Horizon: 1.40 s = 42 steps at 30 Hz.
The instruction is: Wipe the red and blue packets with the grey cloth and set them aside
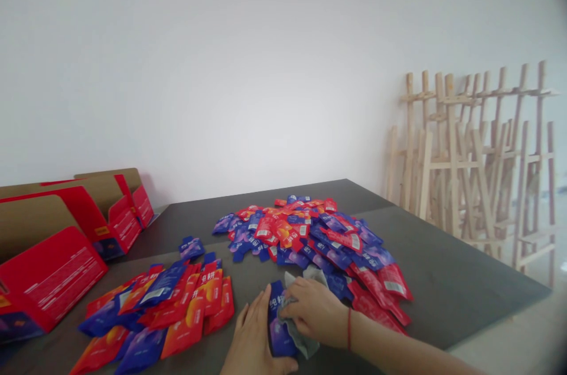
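Note:
A blue-purple spouted pouch [275,298] lies flat on the dark table between my hands. My left hand [254,333] rests along its left side, fingers stretched out and thumb across the lower end. Bunched in my right hand [312,307] is a grey cloth [305,344], pressed on the pouch's right side. Just beyond spreads a large heap of red and blue pouches [287,230]. Left of my hands lies a smaller pile of red-orange and blue pouches [177,304], overlapping one another.
Open red cardboard boxes [53,280] line the table's left side. The dark table [452,280] ends at a right edge, with the floor beyond. Wooden easels [452,162] stand against the white wall on the right.

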{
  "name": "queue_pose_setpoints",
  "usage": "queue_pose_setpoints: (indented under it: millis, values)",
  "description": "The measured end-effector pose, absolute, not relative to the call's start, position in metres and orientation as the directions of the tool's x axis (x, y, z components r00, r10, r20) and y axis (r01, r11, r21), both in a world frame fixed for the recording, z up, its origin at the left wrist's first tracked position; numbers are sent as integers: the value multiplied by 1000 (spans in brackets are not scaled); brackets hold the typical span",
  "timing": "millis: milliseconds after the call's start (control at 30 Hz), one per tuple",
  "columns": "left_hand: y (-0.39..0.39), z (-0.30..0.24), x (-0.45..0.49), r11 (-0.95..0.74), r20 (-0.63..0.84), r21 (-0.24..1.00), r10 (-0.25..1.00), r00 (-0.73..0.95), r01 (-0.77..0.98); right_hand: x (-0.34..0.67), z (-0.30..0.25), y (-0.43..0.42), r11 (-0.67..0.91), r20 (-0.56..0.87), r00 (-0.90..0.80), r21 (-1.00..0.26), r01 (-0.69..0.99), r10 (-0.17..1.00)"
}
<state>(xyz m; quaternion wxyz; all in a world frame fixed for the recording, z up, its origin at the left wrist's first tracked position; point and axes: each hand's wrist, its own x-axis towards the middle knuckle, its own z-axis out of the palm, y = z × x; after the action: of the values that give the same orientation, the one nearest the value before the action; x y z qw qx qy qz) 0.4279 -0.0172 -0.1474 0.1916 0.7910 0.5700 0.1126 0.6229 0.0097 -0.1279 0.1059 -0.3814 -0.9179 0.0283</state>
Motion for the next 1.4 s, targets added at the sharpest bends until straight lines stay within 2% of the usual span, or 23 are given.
queue_pose_setpoints:
  millis: [100, 167, 233, 333, 433, 500, 600, 700, 867, 1033, 1267, 1333, 1400]
  values:
    - [-18, -147, 427, -281, -9, 459, 947, 321, 843, 612, -124, 24, 648, 136, -637, -66, 759, 759]
    - [-19, -149, 428, -272, 0, 470, 951, 308, 840, 603, -122, 30, 654, 135, -647, -6, 757, 750]
    - [-18, -153, 428, -261, 16, 489, 957, 291, 832, 596, -121, 31, 714, 146, -713, 54, 698, 685]
    - [-17, -159, 426, -280, 56, 512, 954, 294, 812, 595, -124, 17, 849, 162, -853, 112, 516, 497]
    - [-16, -160, 425, -322, 65, 489, 940, 334, 811, 606, -129, -5, 908, 198, -901, 90, 408, 386]
    - [-17, -156, 426, -325, 41, 468, 937, 347, 822, 618, -132, -14, 897, 222, -879, 41, 440, 421]
    - [-18, -146, 429, -291, -31, 452, 940, 341, 843, 630, -134, -9, 817, 205, -800, 0, 576, 564]
    - [-19, -138, 431, -264, -85, 435, 940, 331, 861, 626, -131, 12, 707, 160, -699, 7, 707, 697]
    - [-19, -139, 430, -260, -98, 423, 939, 329, 868, 592, -122, 44, 571, 117, -571, 43, 820, 812]
    - [-20, -140, 430, -258, -106, 403, 940, 325, 878, 588, -124, 37, 613, 122, -613, 44, 789, 781]
    - [-20, -133, 430, -271, -148, 385, 925, 349, 882, 637, -136, -18, 822, 274, -781, -74, 564, 561]
    - [-20, -132, 430, -269, -146, 391, 926, 348, 880, 648, -137, -22, 824, 272, -782, -91, 559, 561]
    - [-21, -133, 430, -270, -129, 395, 930, 344, 878, 653, -137, -18, 774, 239, -742, -76, 628, 626]
